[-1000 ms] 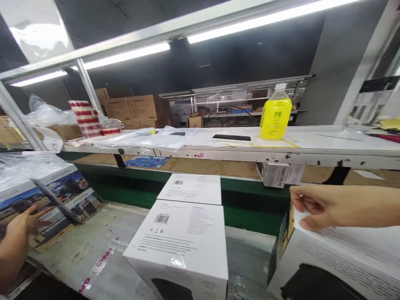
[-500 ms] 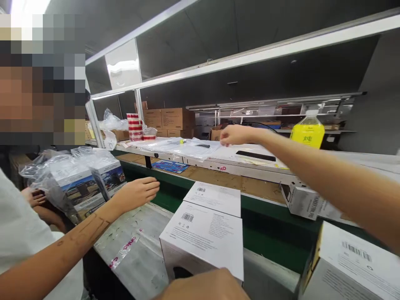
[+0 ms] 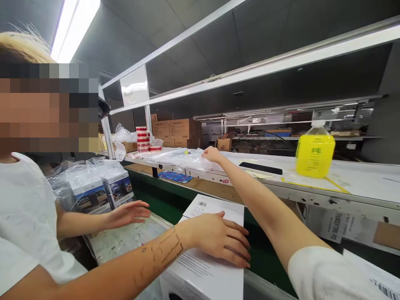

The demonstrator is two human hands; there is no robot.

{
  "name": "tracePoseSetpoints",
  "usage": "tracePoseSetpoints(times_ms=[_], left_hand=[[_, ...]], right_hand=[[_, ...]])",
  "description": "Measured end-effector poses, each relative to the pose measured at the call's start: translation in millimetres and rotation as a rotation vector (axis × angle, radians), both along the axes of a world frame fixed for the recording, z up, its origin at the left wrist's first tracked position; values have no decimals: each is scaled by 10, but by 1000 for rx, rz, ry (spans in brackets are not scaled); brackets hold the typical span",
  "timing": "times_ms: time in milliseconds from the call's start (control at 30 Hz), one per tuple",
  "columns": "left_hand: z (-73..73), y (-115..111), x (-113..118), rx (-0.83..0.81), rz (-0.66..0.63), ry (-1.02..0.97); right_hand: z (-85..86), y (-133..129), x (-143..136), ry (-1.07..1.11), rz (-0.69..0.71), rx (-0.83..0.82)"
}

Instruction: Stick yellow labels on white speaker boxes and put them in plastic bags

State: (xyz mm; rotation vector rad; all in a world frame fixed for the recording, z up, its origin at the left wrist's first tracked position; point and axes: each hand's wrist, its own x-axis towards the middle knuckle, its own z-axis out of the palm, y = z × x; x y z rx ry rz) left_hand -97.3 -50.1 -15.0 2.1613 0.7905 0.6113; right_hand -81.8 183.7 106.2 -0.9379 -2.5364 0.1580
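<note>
My right hand [image 3: 212, 154] reaches over the raised shelf, its fingers closed on a clear plastic bag [image 3: 195, 159] in a flat pile. My left hand is out of view. Below my right arm, a white printed box [image 3: 203, 273] stands on the line, with a second white box [image 3: 215, 204] behind it. Another person's hand [image 3: 218, 239] lies with spread fingers on top of the nearer box. That person's other hand [image 3: 128, 213] is open in the air to the left.
On the shelf are a black phone-like slab [image 3: 261, 168], a yellow liquid bottle [image 3: 315, 152] and red-white tape rolls [image 3: 143, 139]. Plastic-covered picture boxes [image 3: 117, 187] stand at left beside the person [image 3: 25, 196]. Another white box [image 3: 371, 275] sits at lower right.
My right hand has moved left and down onto the plastic. My left hand has left the bottom of the view. The other person's marked arm has moved right, onto the white box.
</note>
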Motion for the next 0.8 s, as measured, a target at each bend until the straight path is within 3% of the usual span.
tracePoseSetpoints(times_ms=[100,200,300,367,500,667,733,800], left_hand=[[-164,102,246,-92,50,-163],[-286,186,415,-404,60,-402],[-310,239,387,-639,104,-529],[-251,239,234,-544,194,-462],[33,219,-358,-91,302,-154],[418,209,-1151,110,382,-55],[469,73,-1181,178,482,-73],[470,-146,-933,218,610,-138]], right_hand=[[112,192,87,36,-59,-30],[164,314,230,75,-111,-51],[192,382,354,107,-170,-76],[218,403,408,109,-194,-104],[255,387,468,85,-191,-123],[256,347,593,-91,-90,-225],[276,379,642,-126,-51,-241],[298,440,643,-105,-48,-198]])
